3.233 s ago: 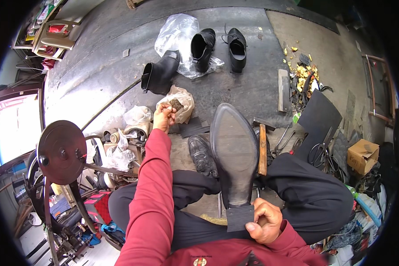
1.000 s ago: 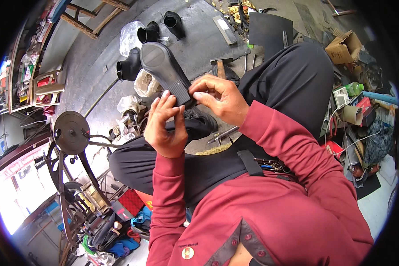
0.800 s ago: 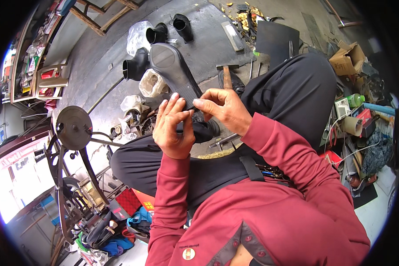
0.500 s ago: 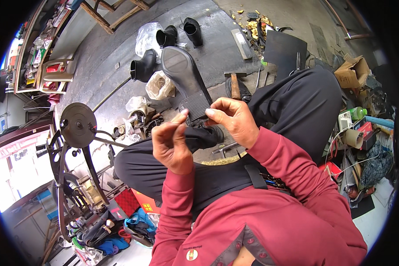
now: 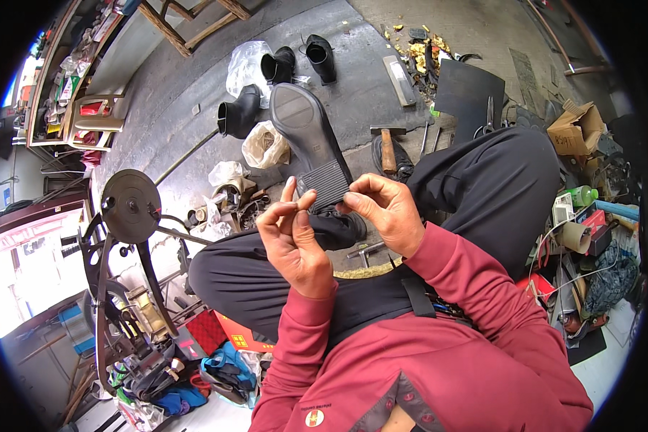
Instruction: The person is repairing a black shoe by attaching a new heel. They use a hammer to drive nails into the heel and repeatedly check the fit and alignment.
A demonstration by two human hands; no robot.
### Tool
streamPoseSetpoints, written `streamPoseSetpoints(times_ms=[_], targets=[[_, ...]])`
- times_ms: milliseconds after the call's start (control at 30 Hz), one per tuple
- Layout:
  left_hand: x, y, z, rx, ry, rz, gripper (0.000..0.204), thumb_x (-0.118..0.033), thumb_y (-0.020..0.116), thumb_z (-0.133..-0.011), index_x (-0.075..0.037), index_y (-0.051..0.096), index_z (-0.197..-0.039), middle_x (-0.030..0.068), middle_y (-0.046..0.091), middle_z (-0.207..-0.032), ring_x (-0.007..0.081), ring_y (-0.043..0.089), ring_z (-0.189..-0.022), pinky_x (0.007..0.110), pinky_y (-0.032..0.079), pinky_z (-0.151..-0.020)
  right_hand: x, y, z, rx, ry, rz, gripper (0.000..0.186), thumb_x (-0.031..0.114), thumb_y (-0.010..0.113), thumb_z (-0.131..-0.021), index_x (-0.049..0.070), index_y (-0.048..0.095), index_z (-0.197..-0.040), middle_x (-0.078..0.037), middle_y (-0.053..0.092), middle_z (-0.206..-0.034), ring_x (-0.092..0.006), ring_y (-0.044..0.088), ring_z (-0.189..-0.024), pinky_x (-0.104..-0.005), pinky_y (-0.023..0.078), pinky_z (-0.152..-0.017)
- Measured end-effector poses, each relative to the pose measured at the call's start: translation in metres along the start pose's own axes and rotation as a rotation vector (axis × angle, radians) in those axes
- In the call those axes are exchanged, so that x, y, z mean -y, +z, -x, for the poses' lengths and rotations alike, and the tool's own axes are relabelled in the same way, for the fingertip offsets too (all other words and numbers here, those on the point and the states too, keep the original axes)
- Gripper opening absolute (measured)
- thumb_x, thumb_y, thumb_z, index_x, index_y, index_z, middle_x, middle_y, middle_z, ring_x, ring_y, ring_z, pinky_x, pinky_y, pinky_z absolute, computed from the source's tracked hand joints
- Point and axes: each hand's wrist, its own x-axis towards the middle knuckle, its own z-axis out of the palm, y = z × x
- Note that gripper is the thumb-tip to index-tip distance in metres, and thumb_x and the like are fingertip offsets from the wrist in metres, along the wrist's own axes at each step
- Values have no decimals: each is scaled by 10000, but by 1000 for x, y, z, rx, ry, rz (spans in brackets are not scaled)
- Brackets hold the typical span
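Note:
Sole up in front of me is a dark shoe (image 5: 300, 119), its toe pointing away. A black ribbed rubber heel piece (image 5: 327, 182) covers its heel end. My right hand (image 5: 390, 214) pinches the near right corner of this heel piece between thumb and fingers. At the near left corner, my left hand (image 5: 295, 248) has its fingers curled and the thumb close to the fingertips; whether something small is between them I cannot make out. A hammer (image 5: 388, 151) with a wooden handle is just beyond my right hand.
Black boots (image 5: 240, 111) stand on the floor ahead beside plastic bags (image 5: 266, 144). A hand-cranked machine with a round wheel (image 5: 131, 206) rises at left. Scissors (image 5: 489, 117) and a black sheet (image 5: 470, 93) lie at right, near a cardboard box (image 5: 576, 128) and clutter.
My left hand has drawn back slightly from the heel's edge, its fingers curling more. My right hand stays at the heel piece's corner. The whole view has shifted a little.

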Motion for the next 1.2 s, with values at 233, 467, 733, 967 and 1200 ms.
streamPoseSetpoints(times_ms=[233,467,733,967,1200], targets=[[8,7,-6,7,-188,16,139,20,735,-981,-18,719,-1114,259,526,-1598,320,427,-1552,420,322,-1243,0,-2,0,21,0,-9,108,94,729,-1038,-6,703,-1070,-14,727,-968,-76,680,-915,-253,556,-845],[17,7,-10,59,-204,10,153,8,755,-962,-26,770,-1110,179,522,-1608,148,604,-1214,282,462,-998,-2,-3,0,38,-8,-24,112,104,738,-1036,3,697,-1063,0,722,-974,-65,672,-917,-250,551,-823],[14,6,-8,92,-273,70,148,-5,747,-952,-16,753,-1100,220,538,-1573,217,585,-1325,353,431,-1123,2,-1,4,25,58,-72,106,103,742,-1034,17,682,-1048,25,687,-957,-36,631,-886,-228,526,-764],[22,7,-5,71,-241,97,165,71,721,-935,-8,741,-1078,280,495,-1595,305,465,-1503,362,433,-1111,4,2,3,15,12,-65,101,84,747,-1025,7,681,-1035,27,642,-936,-41,608,-871,-237,517,-759],[19,10,-4,59,-250,91,160,77,714,-931,-9,740,-1063,297,512,-1573,344,449,-1523,426,360,-1197,6,1,3,17,27,-42,119,92,756,-1019,0,683,-1035,24,640,-939,-50,611,-886,-248,522,-777]])
